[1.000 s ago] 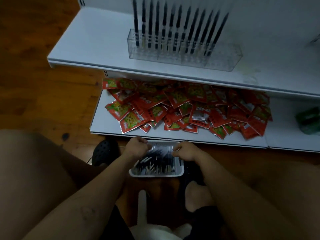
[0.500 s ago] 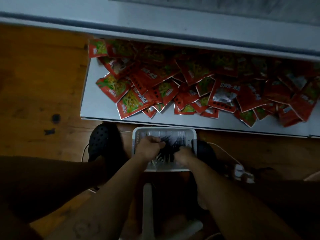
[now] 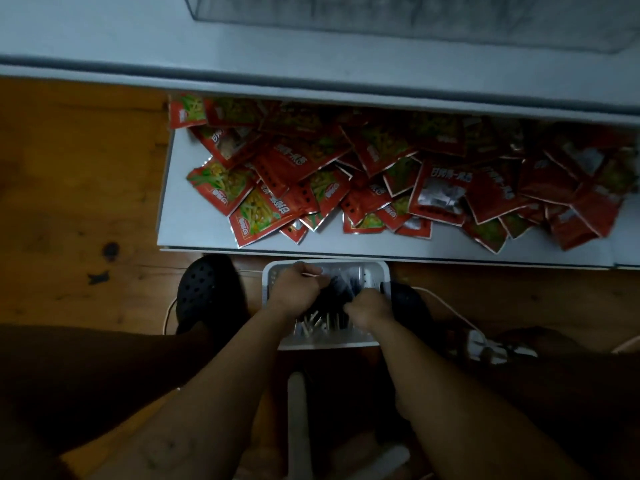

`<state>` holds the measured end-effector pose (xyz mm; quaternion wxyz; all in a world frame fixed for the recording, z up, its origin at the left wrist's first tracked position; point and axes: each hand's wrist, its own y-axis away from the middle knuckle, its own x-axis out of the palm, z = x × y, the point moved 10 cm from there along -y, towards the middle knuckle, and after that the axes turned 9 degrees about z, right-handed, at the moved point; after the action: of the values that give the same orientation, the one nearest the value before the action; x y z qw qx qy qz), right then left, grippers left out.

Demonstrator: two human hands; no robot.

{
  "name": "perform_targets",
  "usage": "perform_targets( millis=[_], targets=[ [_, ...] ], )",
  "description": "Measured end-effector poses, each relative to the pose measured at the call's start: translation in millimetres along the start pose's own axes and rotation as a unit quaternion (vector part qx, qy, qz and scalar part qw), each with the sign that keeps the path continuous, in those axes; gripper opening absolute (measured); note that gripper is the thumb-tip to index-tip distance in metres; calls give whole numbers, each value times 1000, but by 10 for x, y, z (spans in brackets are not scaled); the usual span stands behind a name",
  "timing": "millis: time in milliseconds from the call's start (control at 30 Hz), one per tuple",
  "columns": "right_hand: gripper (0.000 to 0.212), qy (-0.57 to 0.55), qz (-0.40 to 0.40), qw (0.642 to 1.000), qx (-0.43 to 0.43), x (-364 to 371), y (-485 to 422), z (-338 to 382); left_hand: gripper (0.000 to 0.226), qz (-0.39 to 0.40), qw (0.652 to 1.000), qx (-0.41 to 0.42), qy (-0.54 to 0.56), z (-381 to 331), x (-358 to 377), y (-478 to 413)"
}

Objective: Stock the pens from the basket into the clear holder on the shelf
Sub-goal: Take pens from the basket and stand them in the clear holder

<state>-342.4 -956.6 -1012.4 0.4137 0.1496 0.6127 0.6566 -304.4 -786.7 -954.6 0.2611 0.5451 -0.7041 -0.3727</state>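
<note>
- Left grip and right grip: fingers curled closed on the pens lying in the basket.
- Change: both grips have dug deeper and drawn together. Judged: a fresh bundle is being gathered, none lifted yet.
- Pens: slim dark barrels, pale ends. Basket: white perforated plastic.
- Clear holder: rigid, transparent, on the white shelf above.

1. A single head-worn wide-angle camera looks steeply down and a little forward, from above the person's knees.
2. Nearest the lens, both forearms run up from the bottom edge to the left hand and right hand inside the white basket of pens on the wooden floor.
3. Farther off, the front edge of the lower shelf crosses mid-frame; the upper shelf and the base of the clear holder are cropped at the top.
</note>
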Motion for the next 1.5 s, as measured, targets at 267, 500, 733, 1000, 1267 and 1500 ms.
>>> perform_targets(
  millis=[267,500,733,1000,1267,1500],
  targets=[
    [14,-22,-13,982,-188,-249,993,669,15,-22,994,110,-18,-719,-121,683],
    [6,-104,-117,918,-363,-907,2230,1157,15,-33,971,232,-49,-1510,-189,1589],
    [38,-185,-211,841,-462,-1479,3302,1426,16,-58,931,349,-86,-2308,-293,2488],
    [14,-202,-350,760,-508,-2428,4070,1522,26,-175,891,396,-133,-2845,-787,2871],
    [9,-216,-548,633,-502,-3288,4269,1432,67,-310,871,373,-77,-3080,-1424,2477],
    [13,-111,-530,699,-468,-3418,3886,1671,81,-256,903,321,-126,-3216,-1366,2003]
  ],
)
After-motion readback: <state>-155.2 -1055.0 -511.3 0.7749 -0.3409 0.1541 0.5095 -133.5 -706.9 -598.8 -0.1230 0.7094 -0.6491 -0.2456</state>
